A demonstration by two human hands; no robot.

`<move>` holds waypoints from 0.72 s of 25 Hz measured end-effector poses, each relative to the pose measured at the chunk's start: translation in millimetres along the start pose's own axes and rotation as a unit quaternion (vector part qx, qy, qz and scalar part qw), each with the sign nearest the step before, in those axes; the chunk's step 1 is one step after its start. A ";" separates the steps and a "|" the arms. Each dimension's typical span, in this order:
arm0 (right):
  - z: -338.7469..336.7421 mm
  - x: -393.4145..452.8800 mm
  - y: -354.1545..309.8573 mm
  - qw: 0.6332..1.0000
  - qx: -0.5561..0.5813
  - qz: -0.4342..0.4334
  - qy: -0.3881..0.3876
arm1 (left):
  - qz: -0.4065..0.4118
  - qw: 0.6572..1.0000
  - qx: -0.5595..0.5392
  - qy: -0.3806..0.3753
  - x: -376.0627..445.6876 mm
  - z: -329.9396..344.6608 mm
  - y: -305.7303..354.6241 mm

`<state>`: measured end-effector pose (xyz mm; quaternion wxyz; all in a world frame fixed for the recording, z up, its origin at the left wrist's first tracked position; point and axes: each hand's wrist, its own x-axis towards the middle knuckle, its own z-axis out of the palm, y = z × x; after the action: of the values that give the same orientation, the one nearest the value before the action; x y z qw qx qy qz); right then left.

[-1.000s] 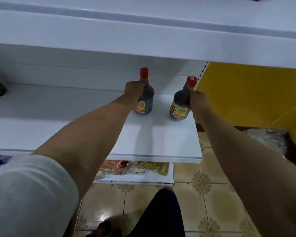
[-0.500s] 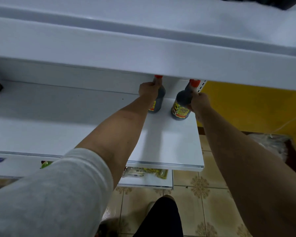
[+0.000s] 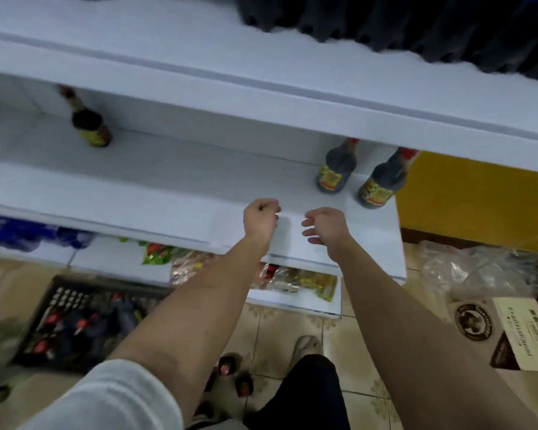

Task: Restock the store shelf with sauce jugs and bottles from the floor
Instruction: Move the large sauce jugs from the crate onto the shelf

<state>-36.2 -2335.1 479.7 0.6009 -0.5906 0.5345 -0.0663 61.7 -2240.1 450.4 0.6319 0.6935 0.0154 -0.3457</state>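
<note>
The upper shelf (image 3: 292, 119) hides the caps of the two dark bottles (image 3: 336, 172) at the right end. The labels on them are too blurred to read. The black crate (image 3: 75, 293) on the floor is blurred, so the bottles inside cannot be counted. The picture's edge cuts the cardboard box (image 3: 522, 333) at right, and its print is unreadable.

Small shop, by the look — white metal display shelving (image 3: 156, 193) in tiers, few sauce bottles (image 3: 336, 173) standing on middle shelf, packaged snacks (image 3: 292, 279) on lowest one. Black plastic crate (image 3: 84, 321) of red-capped bottles on tiled floor (image 3: 295, 324) — printed cardboard carton (image 3: 522, 333) and plastic wrap nearby.
</note>
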 end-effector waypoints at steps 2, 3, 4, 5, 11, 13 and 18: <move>59.6 -24.3 2.9 0.998 -0.041 0.000 -0.055 | -0.022 0.999 -0.011 0.020 -9.4 -53.5 -11.5; 88.2 -34.7 6.9 0.995 -0.056 0.001 -0.083 | -0.037 0.999 -0.010 0.022 -14.4 -79.8 -18.2; 115.0 -45.0 12.3 0.992 -0.067 0.004 -0.111 | -0.063 0.998 -0.006 0.018 -17.6 -105.8 -27.2; 142.2 -54.8 19.6 0.987 -0.081 0.009 -0.138 | -0.093 0.996 0.008 0.012 -20.5 -133.5 -37.0; 277.9 -92.3 93.5 0.954 -0.179 0.055 -0.235 | -0.210 0.975 0.006 0.074 -32.1 -284.7 -116.2; 310.8 -96.1 120.3 0.942 -0.203 0.076 -0.256 | -0.231 0.967 -0.004 0.104 -36.1 -322.9 -144.5; 370.0 -79.0 197.4 0.915 -0.254 0.137 -0.281 | -0.291 0.940 -0.028 0.175 -31.8 -392.2 -226.1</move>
<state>88.5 -1984.6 270.6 0.5594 -0.6388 0.4180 0.3229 114.3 -1833.6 255.7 0.5106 0.6902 0.3361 -0.3872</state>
